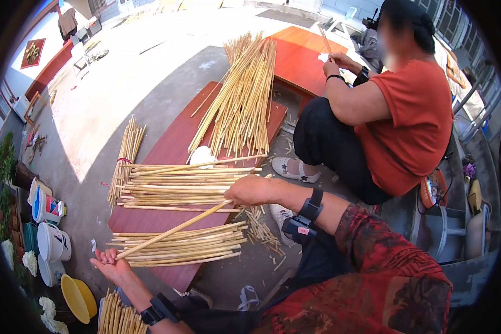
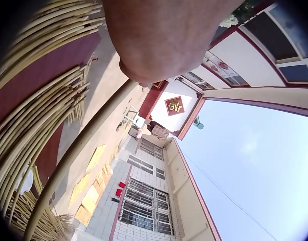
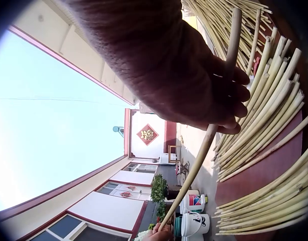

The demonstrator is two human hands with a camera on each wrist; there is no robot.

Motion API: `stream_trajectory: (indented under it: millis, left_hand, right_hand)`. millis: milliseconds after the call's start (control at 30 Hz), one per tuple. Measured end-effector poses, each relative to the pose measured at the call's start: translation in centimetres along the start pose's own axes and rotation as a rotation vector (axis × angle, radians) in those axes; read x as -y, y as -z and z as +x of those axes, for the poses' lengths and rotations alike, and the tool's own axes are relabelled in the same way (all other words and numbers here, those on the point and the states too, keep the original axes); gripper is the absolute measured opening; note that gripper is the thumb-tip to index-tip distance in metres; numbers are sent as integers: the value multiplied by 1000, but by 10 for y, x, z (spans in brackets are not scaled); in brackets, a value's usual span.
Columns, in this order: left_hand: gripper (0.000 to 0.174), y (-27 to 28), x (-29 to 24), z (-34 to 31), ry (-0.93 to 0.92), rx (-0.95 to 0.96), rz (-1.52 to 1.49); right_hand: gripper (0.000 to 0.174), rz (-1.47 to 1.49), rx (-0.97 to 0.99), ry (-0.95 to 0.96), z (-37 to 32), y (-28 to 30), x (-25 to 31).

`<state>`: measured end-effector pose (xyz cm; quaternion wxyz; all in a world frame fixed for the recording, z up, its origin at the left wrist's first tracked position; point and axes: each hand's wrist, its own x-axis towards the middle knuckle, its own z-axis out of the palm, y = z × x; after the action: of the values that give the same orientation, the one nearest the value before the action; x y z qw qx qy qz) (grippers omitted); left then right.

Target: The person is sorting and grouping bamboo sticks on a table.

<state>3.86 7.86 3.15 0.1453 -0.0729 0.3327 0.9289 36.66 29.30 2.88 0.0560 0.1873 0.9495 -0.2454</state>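
A long, pale yellow stick (image 1: pixel 175 229) slants across the head view, one hand at each end. My left hand (image 1: pixel 116 268) holds its lower end with curled fingers. Toward the other end my right hand (image 1: pixel 255 190) grips it; in the right wrist view the fingers (image 3: pixel 234 93) wrap round the stick (image 3: pixel 195 168), and a short end sticks out past them. Beneath the stick lies a small pile of similar sticks (image 1: pixel 206 245) on a dark red board (image 1: pixel 150 217). A second pile (image 1: pixel 178 186) lies just beyond, its right end partly behind my right hand.
Farther up the board rests a large heap of sticks (image 1: pixel 242 106); left of it, a bundle (image 1: pixel 129 145) tied in red. A person in an orange shirt (image 1: pixel 409 122) sits at right. Cut bits (image 1: pixel 261 231) litter the ground. Buckets (image 1: pixel 54 242) and a yellow basin (image 1: pixel 78 298) stand left.
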Motion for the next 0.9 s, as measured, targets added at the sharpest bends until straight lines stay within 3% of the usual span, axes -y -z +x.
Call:
stream_trajectory:
  millis: [133, 300, 400, 533, 667, 733, 900]
  left_hand:
    - [47, -8, 2, -12, 31, -9, -42]
    - [43, -16, 22, -26, 47, -20, -18]
    - [38, -18, 47, -41, 119, 7, -9]
    - [32, -18, 73, -56, 233, 59, -39]
    - [31, -11, 92, -78, 355, 168, -34]
    - [31, -10, 99, -90, 370, 204, -24]
    - [25, -13, 105, -112, 478, 306, 36]
  right_hand:
    - [15, -41, 106, -121, 1, 8, -8]
    - [18, 95, 31, 39, 10, 0, 12]
    - [20, 189, -113, 183, 22, -6, 37]
    - [22, 82, -193, 226, 32, -13, 52]
    - [21, 112, -128, 250, 40, -22, 75]
    - [22, 133, -95, 174, 45, -30, 82]
    - [23, 173, -148, 230, 56, -35, 85]
